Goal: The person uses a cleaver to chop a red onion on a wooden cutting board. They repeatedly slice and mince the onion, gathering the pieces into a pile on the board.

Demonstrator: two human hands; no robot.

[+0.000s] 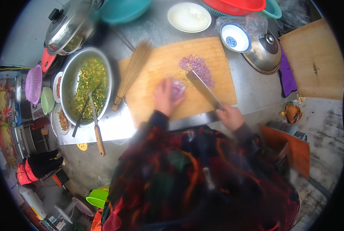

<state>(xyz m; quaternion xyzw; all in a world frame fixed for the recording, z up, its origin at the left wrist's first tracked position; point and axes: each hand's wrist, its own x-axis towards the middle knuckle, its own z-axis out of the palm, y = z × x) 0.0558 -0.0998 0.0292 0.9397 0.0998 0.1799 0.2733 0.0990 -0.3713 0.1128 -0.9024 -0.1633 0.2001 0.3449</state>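
On a wooden cutting board (148, 86), my left hand (165, 96) grips a cut piece of red onion (177, 87), slightly blurred. My right hand (231, 116) is closed around the handle of a cleaver (202, 87). Its blade slants up and left over the board, the tip beside a pile of finely chopped red onion (198, 68). Pale yellowish minced bits (186, 69) lie along the pile's left side. A straw whisk brush (134, 69) rests across the board's left edge.
Left of the board stands a large steel basin (110, 95) of chopped green filling, two utensils leaning in it. Beyond are white plates (189, 26), a blue-rimmed bowl (241, 47), a domed lid (261, 62) and a red basin (235, 5). A person (30, 171) is at far left.
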